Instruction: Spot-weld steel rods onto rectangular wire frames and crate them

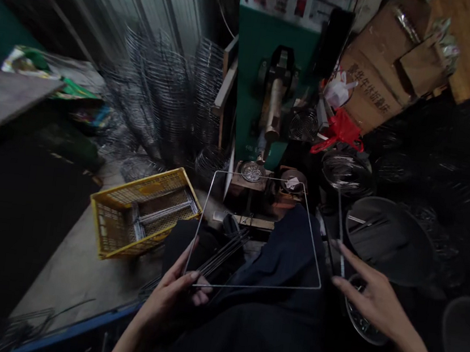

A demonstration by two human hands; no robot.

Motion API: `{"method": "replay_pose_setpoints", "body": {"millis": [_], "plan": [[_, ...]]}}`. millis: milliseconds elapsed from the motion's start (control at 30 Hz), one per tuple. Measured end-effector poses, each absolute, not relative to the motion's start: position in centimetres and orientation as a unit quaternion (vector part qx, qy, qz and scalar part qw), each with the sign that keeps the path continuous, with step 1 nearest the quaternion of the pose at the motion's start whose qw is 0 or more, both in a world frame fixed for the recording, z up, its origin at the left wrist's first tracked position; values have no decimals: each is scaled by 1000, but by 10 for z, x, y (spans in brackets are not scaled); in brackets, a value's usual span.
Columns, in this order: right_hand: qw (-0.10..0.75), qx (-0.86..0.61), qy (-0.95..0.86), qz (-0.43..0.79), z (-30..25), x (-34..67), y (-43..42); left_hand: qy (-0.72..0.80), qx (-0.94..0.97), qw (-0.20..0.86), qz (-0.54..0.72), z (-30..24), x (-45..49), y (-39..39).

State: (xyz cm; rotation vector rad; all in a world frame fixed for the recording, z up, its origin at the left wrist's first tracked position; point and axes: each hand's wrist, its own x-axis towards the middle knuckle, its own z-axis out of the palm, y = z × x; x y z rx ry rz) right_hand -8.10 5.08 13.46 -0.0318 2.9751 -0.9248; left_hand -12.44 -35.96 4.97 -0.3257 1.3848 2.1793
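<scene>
My left hand point(186, 278) pinches a thin rectangular wire frame point(255, 287) by its lower left corner. The frame is held up above my lap, its far side reaching toward the machine. With the thumb and fingers of my right hand point(368, 292) I grip a long, narrow metal strip point(341, 229) that points away from me. Beside it runs a darker strip; whether the two are joined I cannot tell. A bundle of straight wire rods point(223, 251) lies across my lap, close to my left hand.
A green machine point(250, 86) with a metal arm point(274, 109) stands ahead. Small metal parts fill a dish point(252, 171) below it. A yellow crate point(101, 251) holding wire frames sits at left, stacked wire racks point(164, 87) behind. Dark basins point(414, 249) stand at right.
</scene>
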Motion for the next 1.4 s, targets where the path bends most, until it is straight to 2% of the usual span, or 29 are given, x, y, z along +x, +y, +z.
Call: {"method": "replay_pose_setpoints", "body": {"millis": [167,300,667,1200,1400], "plan": [[54,-197,929,-307,109,-116,-15,532,-111,287,788,50,-130,-355],[74,-250,918,-298,78,-133,-40,530,-117,297,785,52,-130,-350],[28,-223,932,-284,77,-137,-42,504,-120,297,802,48,-133,-322],[60,-232,926,-292,63,-139,-62,515,-124,296,795,48,-138,-322],[56,-191,945,-258,48,-133,-36,520,-111,292,795,38,-138,-329]]}}
